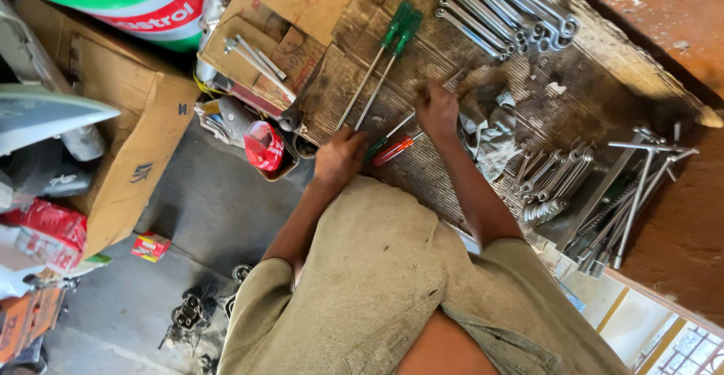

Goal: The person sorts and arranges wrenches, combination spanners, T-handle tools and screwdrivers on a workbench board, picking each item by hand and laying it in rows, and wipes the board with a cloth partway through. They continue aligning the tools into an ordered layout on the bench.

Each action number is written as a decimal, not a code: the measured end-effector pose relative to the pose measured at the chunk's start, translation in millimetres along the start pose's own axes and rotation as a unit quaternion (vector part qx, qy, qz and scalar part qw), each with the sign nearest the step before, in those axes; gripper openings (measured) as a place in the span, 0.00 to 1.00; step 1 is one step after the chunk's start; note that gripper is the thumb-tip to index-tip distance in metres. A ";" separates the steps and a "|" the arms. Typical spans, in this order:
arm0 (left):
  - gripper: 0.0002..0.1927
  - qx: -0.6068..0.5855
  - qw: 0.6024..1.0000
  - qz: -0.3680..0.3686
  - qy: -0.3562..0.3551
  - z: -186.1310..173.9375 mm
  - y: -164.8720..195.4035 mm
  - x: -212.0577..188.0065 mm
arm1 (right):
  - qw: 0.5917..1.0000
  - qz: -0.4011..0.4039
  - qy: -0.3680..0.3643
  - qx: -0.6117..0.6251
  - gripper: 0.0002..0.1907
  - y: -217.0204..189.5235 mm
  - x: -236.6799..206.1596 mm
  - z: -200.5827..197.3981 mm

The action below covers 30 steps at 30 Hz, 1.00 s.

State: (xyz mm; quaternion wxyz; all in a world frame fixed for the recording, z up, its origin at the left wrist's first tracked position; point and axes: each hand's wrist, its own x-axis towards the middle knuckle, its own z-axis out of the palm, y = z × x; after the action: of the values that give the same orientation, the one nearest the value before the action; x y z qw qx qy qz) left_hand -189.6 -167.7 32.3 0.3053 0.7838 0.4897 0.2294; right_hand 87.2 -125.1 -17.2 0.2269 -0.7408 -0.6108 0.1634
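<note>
Both hands out over a cardboard mat (pixel 558 119) of tools, mid-frame.

Left hand (pixel 339 156) at centre, arm bent at the elbow, fingers curled in against the handles of two short screwdrivers (pixel 391 150), one green and one red; actual grasp impossible to tell. Right hand (pixel 437 107) just above and to the right, arm reaching straighter, knuckles up, fingers bent down near the thin shafts; clenched or merely resting, impossible to tell. Two long green-handled screwdrivers (pixel 381 62) just beside the hands, towards upper centre. Row of spanners (pixel 501 13) at top right, grey rag (pixel 490 130) right of the right hand, T-handled wrenches (pixel 633 194) at far right.
</note>
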 end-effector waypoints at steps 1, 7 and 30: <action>0.17 0.014 0.998 0.000 -0.061 5.2 4.0 8.9 | 0.998 -0.052 -0.005 -0.042 0.11 7.4 -10.6 -3.7; 0.13 0.144 0.962 -0.018 -0.232 29.8 12.6 31.5 | 0.976 -0.170 -0.045 -0.130 0.23 29.8 -44.6 -23.9; 0.16 -0.020 0.994 -0.094 -0.048 51.3 8.4 4.9 | 0.855 0.167 -0.030 0.489 0.07 -48.8 -12.1 22.2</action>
State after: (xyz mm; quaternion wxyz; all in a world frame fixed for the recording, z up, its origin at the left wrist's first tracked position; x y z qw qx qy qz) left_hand -148.5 -179.0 2.2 0.3646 0.7382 0.5410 0.1717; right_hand 32.7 -126.5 -10.2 0.5109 -0.6200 -0.3254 0.4988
